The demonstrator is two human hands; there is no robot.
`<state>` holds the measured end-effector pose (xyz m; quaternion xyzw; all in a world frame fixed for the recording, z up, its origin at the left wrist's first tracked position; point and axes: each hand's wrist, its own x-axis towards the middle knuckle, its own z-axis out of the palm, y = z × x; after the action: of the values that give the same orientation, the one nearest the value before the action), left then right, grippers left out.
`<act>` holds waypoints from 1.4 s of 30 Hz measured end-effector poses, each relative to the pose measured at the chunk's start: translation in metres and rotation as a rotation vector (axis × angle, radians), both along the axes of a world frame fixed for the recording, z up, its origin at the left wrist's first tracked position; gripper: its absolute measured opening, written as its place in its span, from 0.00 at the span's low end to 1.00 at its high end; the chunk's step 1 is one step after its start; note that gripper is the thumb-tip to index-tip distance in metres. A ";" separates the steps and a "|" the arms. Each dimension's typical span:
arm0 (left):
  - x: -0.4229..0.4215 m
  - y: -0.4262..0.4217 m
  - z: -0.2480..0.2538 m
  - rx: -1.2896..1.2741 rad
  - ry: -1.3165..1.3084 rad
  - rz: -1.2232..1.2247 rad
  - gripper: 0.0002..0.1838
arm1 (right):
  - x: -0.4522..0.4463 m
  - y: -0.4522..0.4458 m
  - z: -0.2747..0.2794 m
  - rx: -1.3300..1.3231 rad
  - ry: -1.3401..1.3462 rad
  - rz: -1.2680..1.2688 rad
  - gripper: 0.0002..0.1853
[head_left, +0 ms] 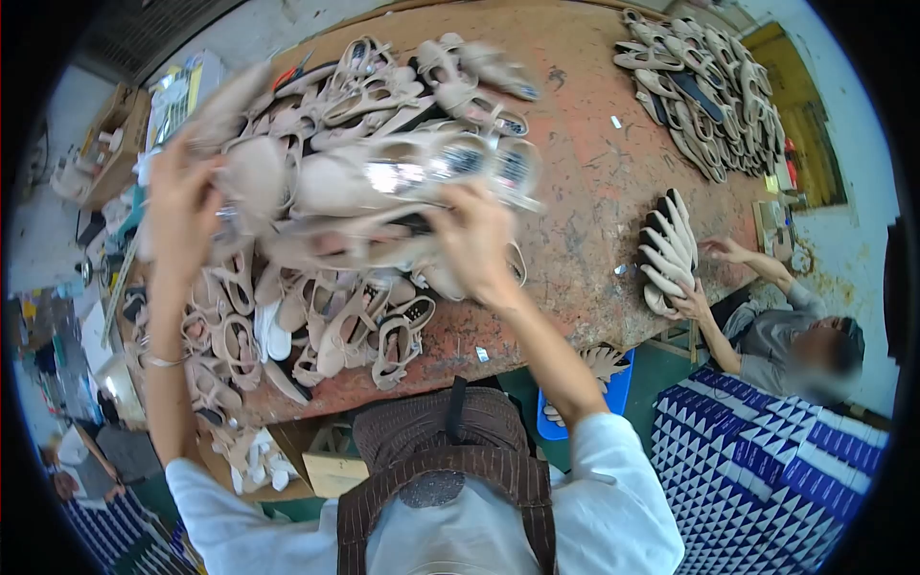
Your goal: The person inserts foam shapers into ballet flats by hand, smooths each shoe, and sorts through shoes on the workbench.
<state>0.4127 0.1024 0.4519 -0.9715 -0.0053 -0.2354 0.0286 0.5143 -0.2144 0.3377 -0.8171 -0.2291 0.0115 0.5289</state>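
Observation:
Both my hands are over a large pile of beige flat shoes (340, 321) on the worktable. Between them is a bundle of beige shoes (335, 182) packed side by side, smeared by motion, with shiny insoles showing at the right. My left hand (187, 206) is closed around the left end of the bundle, near the blurred toes. On the right, my right hand (474, 235) pinches the heel end of the shoes, fingers bent over their edges. How many shoes each hand grips is hidden by the overlap.
A worn reddish worktable (575, 211) spreads ahead. Another shoe heap (709, 91) lies at the far right. A co-worker (800, 340) at the right edge handles a row of shoes (669, 254). A blue crate (613, 393) stands below the table edge.

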 end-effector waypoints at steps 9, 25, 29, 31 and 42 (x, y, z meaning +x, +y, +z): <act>-0.048 0.246 -0.098 -0.096 0.419 0.317 0.25 | -0.048 0.122 -0.015 0.157 -0.111 0.435 0.18; 0.129 -0.227 -0.252 -0.225 0.549 -0.125 0.27 | 0.021 -0.149 -0.208 -0.536 0.306 -0.078 0.21; 0.138 -0.232 -0.252 -0.292 0.613 -0.011 0.26 | 0.032 -0.130 -0.220 -0.362 0.350 -0.088 0.28; 0.140 -0.228 -0.253 -0.413 0.575 0.042 0.26 | 0.044 -0.122 -0.224 -0.271 0.270 -0.092 0.32; 0.144 -0.224 -0.246 -0.365 0.466 0.100 0.34 | 0.069 -0.103 -0.255 0.624 1.024 -0.165 0.39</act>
<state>0.5567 -0.1219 0.2063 -0.9870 -0.0887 0.0003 -0.1343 0.5834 -0.3171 0.0832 -0.5292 0.1263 0.2943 0.7857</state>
